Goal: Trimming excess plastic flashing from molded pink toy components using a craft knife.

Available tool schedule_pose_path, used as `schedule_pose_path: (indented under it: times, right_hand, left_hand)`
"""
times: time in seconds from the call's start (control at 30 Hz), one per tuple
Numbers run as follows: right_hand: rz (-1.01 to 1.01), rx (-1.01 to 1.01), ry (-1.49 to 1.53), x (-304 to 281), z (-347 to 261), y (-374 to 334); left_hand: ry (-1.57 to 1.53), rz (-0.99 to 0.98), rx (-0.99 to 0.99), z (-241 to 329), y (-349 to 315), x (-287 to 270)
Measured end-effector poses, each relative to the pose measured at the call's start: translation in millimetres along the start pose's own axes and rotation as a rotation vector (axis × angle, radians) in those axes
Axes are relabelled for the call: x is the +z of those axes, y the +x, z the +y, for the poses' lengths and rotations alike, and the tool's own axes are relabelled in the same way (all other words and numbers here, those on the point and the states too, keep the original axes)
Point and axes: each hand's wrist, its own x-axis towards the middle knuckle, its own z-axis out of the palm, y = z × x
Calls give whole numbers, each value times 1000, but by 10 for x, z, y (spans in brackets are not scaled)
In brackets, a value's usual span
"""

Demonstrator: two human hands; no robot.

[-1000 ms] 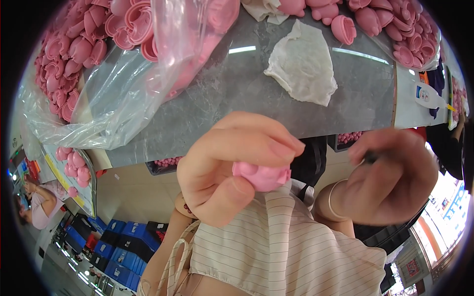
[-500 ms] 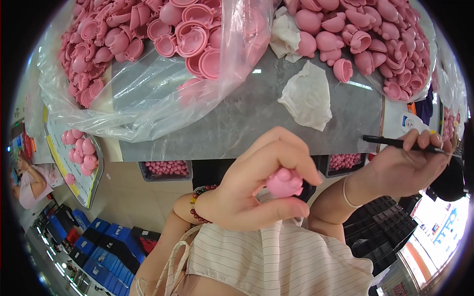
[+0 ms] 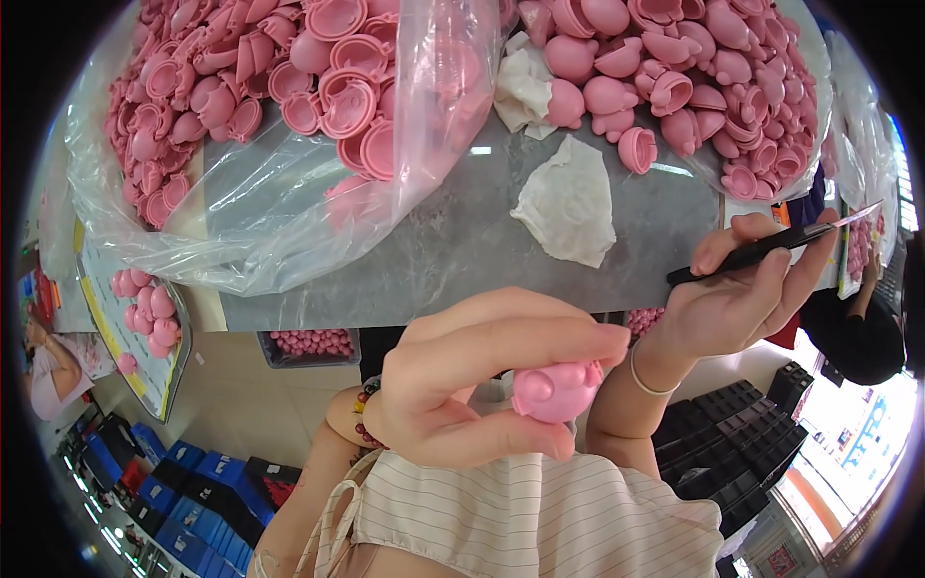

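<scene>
grey desk [image 3: 453, 265]: runs across the view beyond both hands, carrying two heaps of pink plastic parts.
left heap [image 3: 193, 96]: many hollow half-shells, partly under and around a clear plastic bag [image 3: 241, 277]; plenty lie loose and open, so much seems left.
right heap [image 3: 694, 43]: half-shells mixed with rounded parts, also loose; no clearly separate stack of finished pieces can be made out among them.
left hand [image 3: 434, 385]: curled and gripping one pink toy piece [image 3: 559, 395], fingers over the top, thumb underneath.
right hand [image 3: 727, 308]: palm upward, fingers closed around the handle of a craft knife [image 3: 795, 237].
white cloth [image 3: 568, 207]: lies flat and wrinkled on the desk, between the heaps and the hands.
black-handled knife: blade points up and right, well apart from the piece; no cut is under way.
pink toy piece: rounded, with small nubs, looks mostly whole; whether its trimming is complete cannot be told. it sits at the left fingertips, pinched near the thumb, left of the right hand.
</scene>
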Motion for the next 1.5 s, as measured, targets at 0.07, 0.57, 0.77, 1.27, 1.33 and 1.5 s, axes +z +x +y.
schedule_pose_path:
  times: [0.07, 0.57, 0.77, 1.27, 1.33, 1.5]
  right_hand:
    - [-10, -1, 9, -9, 3, 1]
    - [-81, -58, 35, -52, -40, -108]
    - [-393, -82, -220, -162, -287, -299]
    - [-593, -392, -299, -25, -463, -283]
    - [-604, -384, -327, -43, -489, -282]
    - [-620, -404, -395, -79, -519, -288]
  left_hand:
    - [19, -3, 6, 13, 18, -14]
    - [-389, 185, -135, 35, -67, 28]
    - [-114, 114, -79, -2, -88, -57]
    - [-43, 85, -46, -11, -89, -78]
    - [-35, 94, -55, -18, -99, -81]
    - [1, 77, -58, -28, -95, -88]
